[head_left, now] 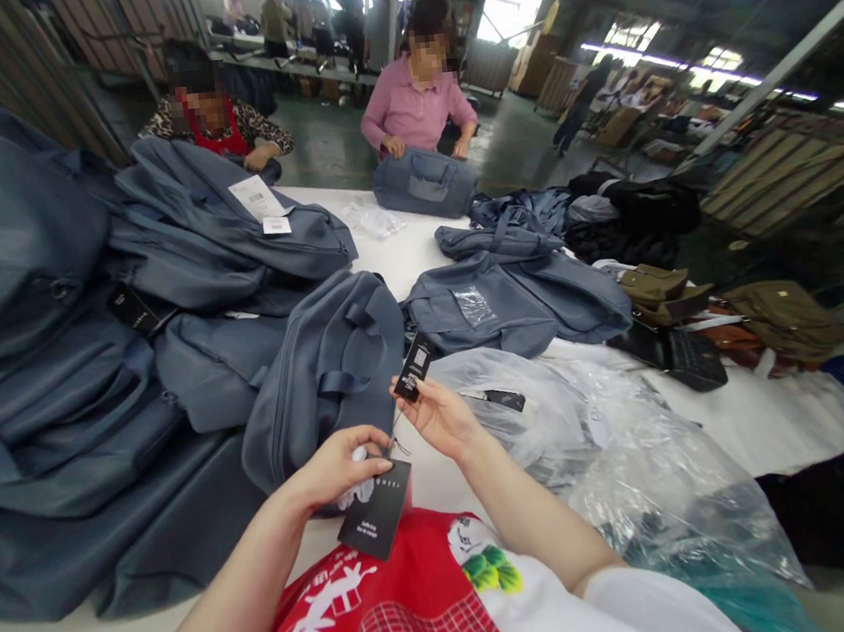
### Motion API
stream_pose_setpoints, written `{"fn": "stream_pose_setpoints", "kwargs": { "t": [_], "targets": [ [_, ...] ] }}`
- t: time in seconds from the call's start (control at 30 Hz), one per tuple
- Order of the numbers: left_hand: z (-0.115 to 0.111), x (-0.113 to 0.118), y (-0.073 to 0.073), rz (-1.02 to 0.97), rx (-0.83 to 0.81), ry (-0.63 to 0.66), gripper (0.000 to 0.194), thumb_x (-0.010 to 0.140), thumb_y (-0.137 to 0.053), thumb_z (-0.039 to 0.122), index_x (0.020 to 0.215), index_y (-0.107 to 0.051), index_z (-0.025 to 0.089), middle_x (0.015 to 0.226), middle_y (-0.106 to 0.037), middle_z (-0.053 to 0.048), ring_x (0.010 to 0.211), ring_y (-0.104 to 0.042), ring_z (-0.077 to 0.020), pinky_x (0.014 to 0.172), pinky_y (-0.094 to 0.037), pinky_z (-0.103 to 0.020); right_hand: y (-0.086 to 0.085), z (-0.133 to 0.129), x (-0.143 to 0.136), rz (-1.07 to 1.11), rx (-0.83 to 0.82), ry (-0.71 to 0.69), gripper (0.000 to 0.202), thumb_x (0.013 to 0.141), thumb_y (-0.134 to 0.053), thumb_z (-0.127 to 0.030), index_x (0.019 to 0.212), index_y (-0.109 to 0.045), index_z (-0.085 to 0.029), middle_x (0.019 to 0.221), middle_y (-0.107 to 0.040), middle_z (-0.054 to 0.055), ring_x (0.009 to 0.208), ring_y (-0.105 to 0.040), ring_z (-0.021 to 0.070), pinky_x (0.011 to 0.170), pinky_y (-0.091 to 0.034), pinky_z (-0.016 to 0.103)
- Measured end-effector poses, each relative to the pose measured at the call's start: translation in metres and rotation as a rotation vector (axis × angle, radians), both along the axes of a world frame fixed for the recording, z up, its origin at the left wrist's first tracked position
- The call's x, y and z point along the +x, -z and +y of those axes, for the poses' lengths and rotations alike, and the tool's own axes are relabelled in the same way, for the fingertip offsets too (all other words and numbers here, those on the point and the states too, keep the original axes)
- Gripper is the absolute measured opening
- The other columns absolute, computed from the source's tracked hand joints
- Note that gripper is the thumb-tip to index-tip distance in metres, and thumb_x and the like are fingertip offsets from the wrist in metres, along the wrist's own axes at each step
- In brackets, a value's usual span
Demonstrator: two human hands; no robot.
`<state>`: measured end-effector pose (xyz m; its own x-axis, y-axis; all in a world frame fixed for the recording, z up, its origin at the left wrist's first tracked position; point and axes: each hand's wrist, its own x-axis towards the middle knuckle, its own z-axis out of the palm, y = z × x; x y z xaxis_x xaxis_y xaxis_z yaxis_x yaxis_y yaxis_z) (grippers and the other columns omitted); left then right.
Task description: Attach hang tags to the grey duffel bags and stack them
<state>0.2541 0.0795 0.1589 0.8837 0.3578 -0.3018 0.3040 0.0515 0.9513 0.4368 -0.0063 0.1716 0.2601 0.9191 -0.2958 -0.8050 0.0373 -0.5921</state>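
My left hand [356, 466] is closed on a large black hang tag [377, 514] with white print, which hangs down in front of the red apron. A bit of white, crumpled material [360, 478] also shows in that hand. Between finger and thumb my right hand [436, 413] pinches a smaller black label [413, 365] bearing a white code patch. A thin dark cord dangles between the two hands. Just beyond them a blue-grey duffel bag [326, 371] leans on its side, its straps towards me.
Blue-grey bags [40, 416] are heaped on the left. Clear plastic bags [616, 436] spread at the right, near a flat blue-grey bag [481, 305]. Olive and black bags [784, 318] lie farther right. Across the white table [377, 250], two people handle bags.
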Motion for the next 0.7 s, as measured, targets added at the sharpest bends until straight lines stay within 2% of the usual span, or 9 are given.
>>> {"fn": "stream_pose_setpoints", "kwargs": {
  "t": [0.1, 0.23, 0.4, 0.47, 0.53, 0.63, 0.7],
  "targets": [
    [0.004, 0.002, -0.003, 0.005, -0.012, 0.009, 0.046, 0.068, -0.072, 0.037, 0.105, -0.061, 0.013, 0.073, -0.059, 0.002, 0.059, -0.053, -0.0097, 0.058, -0.043, -0.022, -0.002, -0.001, 0.002, 0.025, -0.004, -0.020, 0.017, 0.080, -0.054, -0.011, 0.095, -0.064, -0.014, 0.106, -0.069, 0.007, 0.100, -0.065, 0.0175, 0.085, -0.055, 0.029],
    [0.007, 0.005, -0.011, 0.000, 0.069, -0.020, 0.046, 0.067, -0.072, 0.034, 0.105, -0.055, 0.015, 0.069, -0.058, 0.005, 0.053, -0.051, -0.0083, 0.050, -0.039, -0.020, -0.004, 0.001, 0.000, -0.025, 0.035, -0.017, 0.019, 0.078, -0.059, -0.013, 0.096, -0.065, -0.017, 0.118, -0.065, 0.006, 0.109, -0.060, 0.0182, 0.094, -0.050, 0.032],
    [0.011, 0.006, -0.020, 0.023, 0.226, -0.054, 0.047, 0.068, -0.071, 0.033, 0.107, -0.049, 0.019, 0.070, -0.061, 0.005, 0.051, -0.054, -0.0095, 0.049, -0.040, -0.020, 0.007, 0.005, -0.003, -0.260, 0.010, 0.014, 0.024, 0.081, -0.064, -0.030, 0.102, -0.064, -0.019, 0.111, -0.066, 0.005, 0.103, -0.060, 0.0166, 0.092, -0.047, 0.032],
    [0.015, 0.006, -0.022, 0.036, 0.276, -0.029, 0.046, 0.069, -0.070, 0.034, 0.107, -0.049, 0.020, 0.070, -0.062, 0.005, 0.051, -0.056, -0.0106, 0.050, -0.041, -0.021, 0.012, 0.006, -0.002, -0.489, -0.060, 0.012, 0.027, 0.084, -0.060, -0.039, 0.100, -0.065, -0.018, 0.101, -0.068, 0.004, 0.095, -0.061, 0.0166, 0.086, -0.048, 0.031],
    [0.019, 0.005, -0.024, 0.050, 0.339, -0.011, 0.045, 0.070, -0.070, 0.033, 0.108, -0.049, 0.020, 0.071, -0.063, 0.005, 0.053, -0.058, -0.0119, 0.054, -0.042, -0.022, 0.014, 0.005, 0.000, -0.829, -0.137, 0.003, 0.032, 0.087, -0.052, -0.045, 0.095, -0.066, -0.018, 0.092, -0.068, 0.003, 0.086, -0.061, 0.0165, 0.080, -0.046, 0.028],
    [0.023, 0.004, -0.026, 0.055, 0.459, 0.013, 0.043, 0.069, -0.070, 0.032, 0.107, -0.052, 0.021, 0.071, -0.065, 0.005, 0.063, -0.062, -0.0145, 0.063, -0.043, -0.024, 0.008, 0.003, 0.003, -1.385, -0.240, -0.065, 0.039, 0.094, -0.038, -0.046, 0.087, -0.065, -0.019, 0.080, -0.066, 0.002, 0.075, -0.059, 0.0163, 0.070, -0.041, 0.025],
    [0.026, 0.004, -0.029, 0.065, 0.508, 0.048, 0.041, 0.069, -0.070, 0.032, 0.105, -0.054, 0.021, 0.073, -0.066, 0.004, 0.065, -0.062, -0.0149, 0.064, -0.042, -0.023, 0.001, 0.002, 0.002, -1.687, -0.336, -0.142, 0.041, 0.097, -0.032, -0.043, 0.088, -0.064, -0.020, 0.076, -0.066, 0.004, 0.070, -0.059, 0.0167, 0.066, -0.038, 0.025]
  ]
}}
